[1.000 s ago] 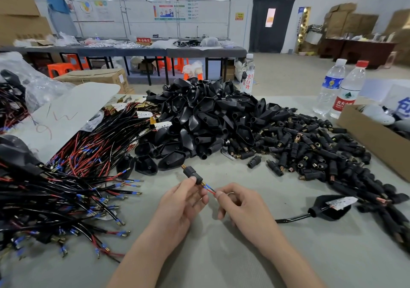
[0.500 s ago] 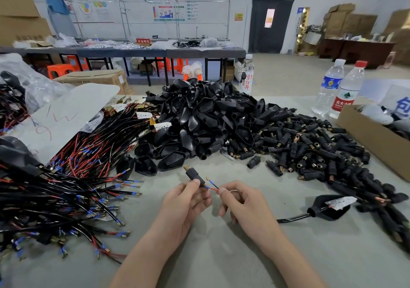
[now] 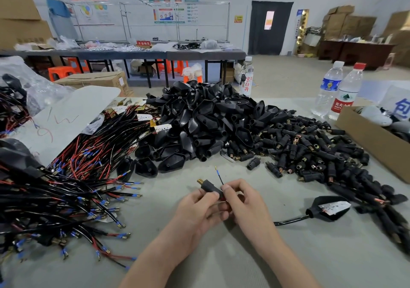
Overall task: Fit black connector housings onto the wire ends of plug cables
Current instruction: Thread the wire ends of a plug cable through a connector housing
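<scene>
Left hand fingers pinch a stubby black connector housing with a brass tip. Right hand fingers pinch its thin wire, near a glossy housing pile.

Right, far table edge: two water bottles, one blue-labelled, one red-capped, touching. Just beside them, an open cardboard box. Left: white sheet with red scribbles. Background: long grey tables, orange stools, dark door, stacked cartons.

The left hand and right hand are bare, as are both forearms. The fingers have short, plain nails.
</scene>
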